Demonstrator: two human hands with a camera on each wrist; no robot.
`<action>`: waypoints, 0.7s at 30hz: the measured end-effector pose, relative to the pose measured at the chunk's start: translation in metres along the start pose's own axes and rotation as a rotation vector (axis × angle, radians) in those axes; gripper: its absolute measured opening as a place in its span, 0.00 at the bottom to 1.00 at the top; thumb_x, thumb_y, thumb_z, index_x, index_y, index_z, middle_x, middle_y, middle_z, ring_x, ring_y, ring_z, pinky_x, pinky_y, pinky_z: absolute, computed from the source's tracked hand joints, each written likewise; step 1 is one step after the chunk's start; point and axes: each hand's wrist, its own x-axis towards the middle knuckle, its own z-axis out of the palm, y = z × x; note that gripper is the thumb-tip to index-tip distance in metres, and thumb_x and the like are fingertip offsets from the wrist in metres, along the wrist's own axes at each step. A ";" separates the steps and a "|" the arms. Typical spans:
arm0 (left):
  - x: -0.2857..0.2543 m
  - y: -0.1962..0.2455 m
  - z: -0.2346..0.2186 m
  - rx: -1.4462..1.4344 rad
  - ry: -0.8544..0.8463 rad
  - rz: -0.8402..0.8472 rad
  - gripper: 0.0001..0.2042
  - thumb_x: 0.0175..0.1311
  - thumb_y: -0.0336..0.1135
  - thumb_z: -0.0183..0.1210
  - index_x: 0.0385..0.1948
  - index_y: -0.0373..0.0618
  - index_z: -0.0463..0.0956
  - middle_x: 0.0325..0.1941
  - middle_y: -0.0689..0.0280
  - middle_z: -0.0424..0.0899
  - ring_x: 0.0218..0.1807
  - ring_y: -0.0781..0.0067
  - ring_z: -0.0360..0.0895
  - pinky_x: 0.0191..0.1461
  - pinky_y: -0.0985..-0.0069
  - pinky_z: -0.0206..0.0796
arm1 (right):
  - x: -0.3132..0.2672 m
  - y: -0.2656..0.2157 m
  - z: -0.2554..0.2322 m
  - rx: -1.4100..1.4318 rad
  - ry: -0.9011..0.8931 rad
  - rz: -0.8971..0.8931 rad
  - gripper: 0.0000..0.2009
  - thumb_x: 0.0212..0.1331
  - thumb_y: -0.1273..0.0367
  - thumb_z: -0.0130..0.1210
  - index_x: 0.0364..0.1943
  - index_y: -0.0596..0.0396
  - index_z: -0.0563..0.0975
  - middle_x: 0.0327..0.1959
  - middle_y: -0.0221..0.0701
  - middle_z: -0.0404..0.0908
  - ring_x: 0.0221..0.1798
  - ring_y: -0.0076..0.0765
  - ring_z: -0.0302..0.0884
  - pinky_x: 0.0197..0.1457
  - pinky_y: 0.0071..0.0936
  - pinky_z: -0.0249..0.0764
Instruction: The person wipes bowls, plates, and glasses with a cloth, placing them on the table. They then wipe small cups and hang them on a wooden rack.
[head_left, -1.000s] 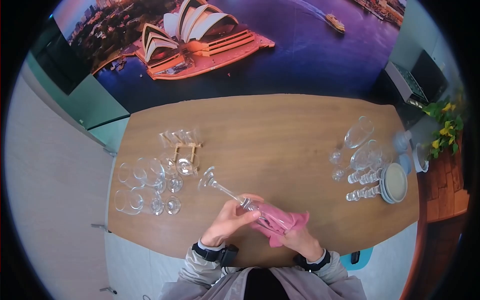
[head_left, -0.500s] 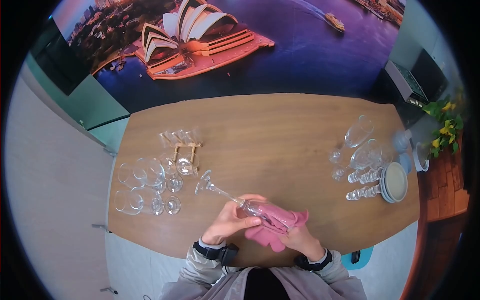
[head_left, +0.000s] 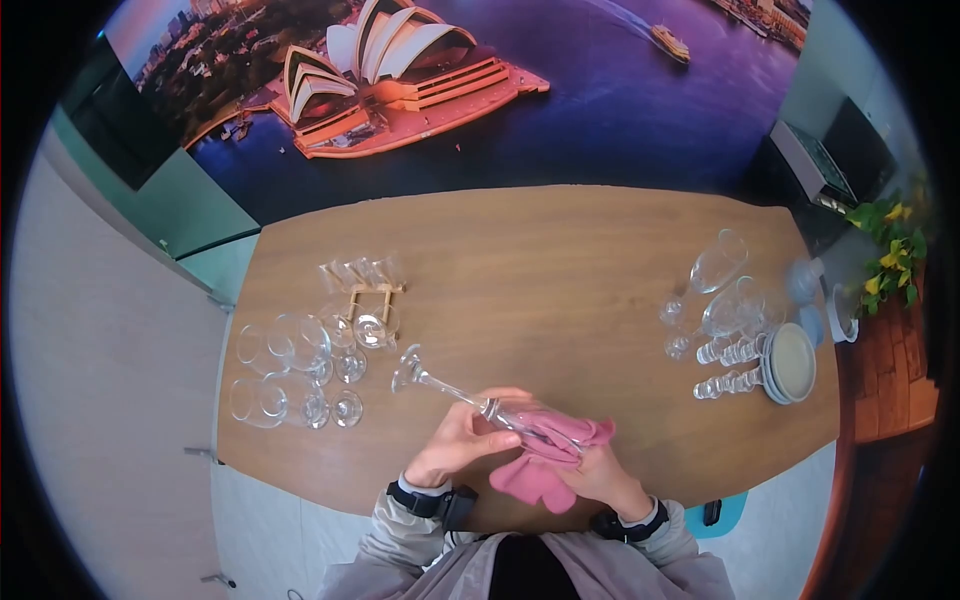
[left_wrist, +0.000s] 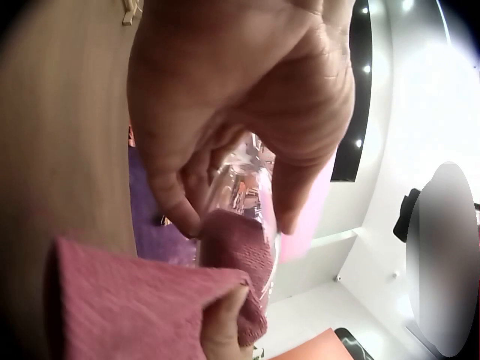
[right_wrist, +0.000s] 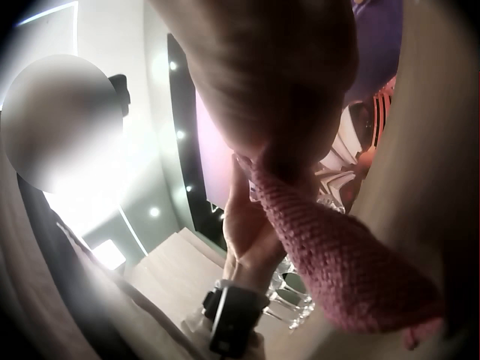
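My left hand point(head_left: 455, 445) grips a clear stemmed glass point(head_left: 448, 385) around the lower bowl, thumb on one side and fingers on the other. The glass lies tilted over the table, its foot pointing up-left and its mouth toward my right hand point(head_left: 605, 478). That hand holds a pink cloth point(head_left: 533, 483) at the mouth. In the left wrist view, part of the cloth point(left_wrist: 236, 244) shows through the clear wall of the bowl, and a loose flap spreads to the left. The right wrist view shows the cloth point(right_wrist: 337, 262) hanging from the right hand, whose fingers are mostly hidden.
Several stemmed glasses point(head_left: 300, 345) lie on the table's left, beside a small wooden rack point(head_left: 372, 292) with little glasses. At the right are large glasses point(head_left: 718, 262), ribbed glass pieces point(head_left: 727, 386) and stacked pale dishes point(head_left: 792, 364). The wooden table point(head_left: 540, 270) stretches between them.
The glass's foot has dipped slightly toward me. The cloth has shifted along the bowl, and its loose end now hangs lower beneath the glass. Both hands stay in nearly the same place.
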 end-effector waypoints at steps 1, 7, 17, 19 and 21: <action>0.001 0.002 0.001 0.000 0.002 0.002 0.26 0.69 0.34 0.65 0.66 0.34 0.69 0.60 0.59 0.81 0.62 0.70 0.78 0.69 0.69 0.68 | 0.000 -0.001 0.001 0.025 0.016 -0.027 0.23 0.59 0.72 0.67 0.59 0.58 0.78 0.57 0.37 0.83 0.54 0.39 0.84 0.54 0.33 0.80; -0.004 0.012 0.005 0.023 0.026 -0.132 0.24 0.66 0.30 0.67 0.62 0.36 0.73 0.62 0.55 0.81 0.63 0.68 0.78 0.67 0.70 0.70 | -0.004 0.011 -0.010 -0.170 0.033 -0.174 0.23 0.60 0.71 0.65 0.60 0.58 0.78 0.58 0.39 0.82 0.57 0.44 0.82 0.59 0.36 0.78; 0.002 0.045 0.010 1.253 -0.031 0.311 0.28 0.58 0.43 0.74 0.56 0.35 0.77 0.49 0.47 0.86 0.50 0.50 0.86 0.52 0.63 0.78 | 0.000 -0.009 -0.017 -0.072 -0.309 0.222 0.23 0.62 0.70 0.60 0.64 0.53 0.77 0.53 0.34 0.85 0.45 0.32 0.85 0.47 0.32 0.79; 0.009 0.048 0.008 0.933 -0.283 -0.083 0.30 0.58 0.43 0.73 0.59 0.35 0.75 0.51 0.47 0.86 0.53 0.48 0.85 0.54 0.62 0.78 | 0.005 -0.030 -0.020 -0.005 -0.246 0.146 0.24 0.62 0.72 0.59 0.64 0.54 0.76 0.52 0.35 0.85 0.46 0.34 0.84 0.49 0.32 0.78; 0.008 0.043 0.011 0.912 -0.271 -0.065 0.31 0.58 0.43 0.74 0.60 0.35 0.75 0.51 0.48 0.86 0.53 0.49 0.85 0.53 0.62 0.78 | -0.001 -0.032 -0.020 0.069 -0.183 0.085 0.24 0.61 0.74 0.58 0.64 0.55 0.76 0.52 0.36 0.85 0.47 0.35 0.84 0.51 0.33 0.78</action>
